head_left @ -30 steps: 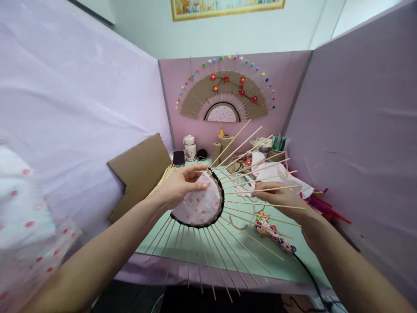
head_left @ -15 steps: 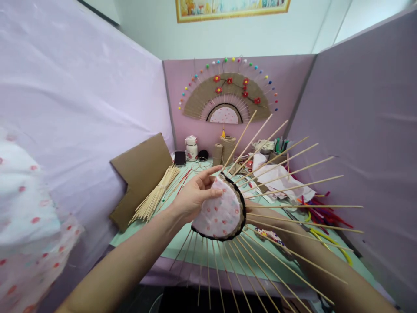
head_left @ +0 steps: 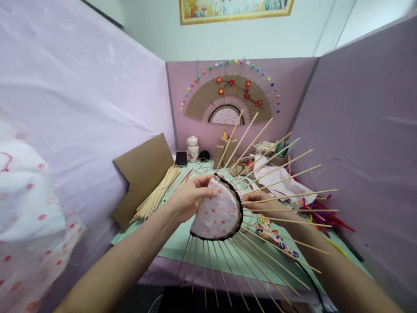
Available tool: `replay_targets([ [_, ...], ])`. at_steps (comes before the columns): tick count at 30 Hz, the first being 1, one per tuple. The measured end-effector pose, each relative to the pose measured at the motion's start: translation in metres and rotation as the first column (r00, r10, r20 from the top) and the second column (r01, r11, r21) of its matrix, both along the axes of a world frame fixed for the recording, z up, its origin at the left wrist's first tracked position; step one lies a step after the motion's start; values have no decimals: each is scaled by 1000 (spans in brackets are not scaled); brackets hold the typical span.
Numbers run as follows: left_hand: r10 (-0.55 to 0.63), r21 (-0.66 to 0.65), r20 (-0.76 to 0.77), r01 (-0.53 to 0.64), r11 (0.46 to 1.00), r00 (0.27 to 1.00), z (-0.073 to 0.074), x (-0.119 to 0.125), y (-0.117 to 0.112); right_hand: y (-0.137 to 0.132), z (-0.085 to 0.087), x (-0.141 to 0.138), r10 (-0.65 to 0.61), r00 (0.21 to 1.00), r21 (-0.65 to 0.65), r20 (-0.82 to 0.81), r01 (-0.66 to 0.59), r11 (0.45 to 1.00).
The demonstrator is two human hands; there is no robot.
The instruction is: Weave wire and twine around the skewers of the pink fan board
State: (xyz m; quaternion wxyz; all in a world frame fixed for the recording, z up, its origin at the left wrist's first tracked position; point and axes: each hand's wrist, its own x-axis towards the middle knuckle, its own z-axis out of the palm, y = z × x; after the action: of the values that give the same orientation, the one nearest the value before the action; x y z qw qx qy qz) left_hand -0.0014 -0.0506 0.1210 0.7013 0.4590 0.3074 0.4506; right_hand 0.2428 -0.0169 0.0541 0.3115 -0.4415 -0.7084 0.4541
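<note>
A half-disc fan base (head_left: 216,213) tilts in front of me, covered in white-pink cloth with red dots and edged with black trim. Thin wooden sticks (head_left: 283,152) fan out from its curved edge. My left hand (head_left: 192,195) grips the straight side, thumb on the cloth and fingers behind. At the curved right edge, my right hand (head_left: 260,200) has its fingertips pinched around the base of a stick, partly behind the sticks. A hot glue gun with a colourful pattern (head_left: 276,241) lies below the right hand on the table, behind several sticks.
A finished fan (head_left: 231,98) hangs on the back panel. Left on the table are a bundle of sticks (head_left: 156,193) and brown cardboard (head_left: 143,174). Twine rolls (head_left: 230,150), a white bottle (head_left: 193,149), pink cloth (head_left: 283,176) and pipe cleaners (head_left: 321,213) lie around.
My right hand has come out from behind the fan base to its right edge, its fingers now showing. The sticks have swung slightly left, and more of the glue gun shows.
</note>
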Motion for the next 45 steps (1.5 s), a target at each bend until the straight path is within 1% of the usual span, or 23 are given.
replay_targets([
  [3,-12,-1,9,12,1000,1000,-5,0,-1,7,-2,6,-79,997,-48,-20,78,996],
  [5,-1,-10,24,1,1000,1000,-9,0,-1,9,-2,8,-141,990,-49,-24,140,989],
  [7,18,-25,40,-17,1000,999,-12,0,0,10,-3,10,-176,984,-51,-18,175,983],
  [11,20,-45,18,-20,999,1000,-16,0,-1,12,-4,12,-160,987,-74,-4,160,984],
  [14,-40,-21,0,40,999,999,-16,-1,-3,15,-4,16,-170,985,-74,9,170,983],
  [17,-82,9,-10,82,997,997,-15,-2,-3,17,3,26,-181,983,-78,0,181,980],
  [19,-81,17,-27,81,997,996,-14,-3,-3,17,12,37,-203,979,-60,-9,202,978],
  [21,-74,19,-41,75,997,996,-14,-5,-2,16,26,49,-218,976,-46,-23,217,975],
  [23,-86,18,-50,87,996,995,-15,-7,-1,14,45,60,-224,972,-35,-71,222,974],
  [25,-99,13,-58,100,995,993,-16,-8,1,11,66,68,-226,962,-28,-154,225,974],
  [27,-106,8,-67,107,994,992,-17,-9,1,7,87,69,-228,940,-15,-254,232,973],
  [30,-120,8,-72,121,993,990,-18,-8,2,1,114,63,-252,894,26,-370,281,959],
  [33,-115,-9,-67,115,993,991,-18,-8,1,-4,130,54,-236,885,104,-401,301,948],
  [35,-94,-27,-60,93,995,994,-17,-9,0,-6,133,51,-218,901,183,-375,303,935],
  [38,-61,-48,-49,59,997,997,-18,-11,-1,-7,129,54,-214,909,270,-357,319,909],
  [42,-48,-55,-42,46,997,998,-21,-15,-1,-7,117,62,-221,895,299,-389,349,888],
  [45,-57,-53,-37,55,997,998,-24,-17,-1,-7,111,68,-262,873,323,-411,409,854],
])
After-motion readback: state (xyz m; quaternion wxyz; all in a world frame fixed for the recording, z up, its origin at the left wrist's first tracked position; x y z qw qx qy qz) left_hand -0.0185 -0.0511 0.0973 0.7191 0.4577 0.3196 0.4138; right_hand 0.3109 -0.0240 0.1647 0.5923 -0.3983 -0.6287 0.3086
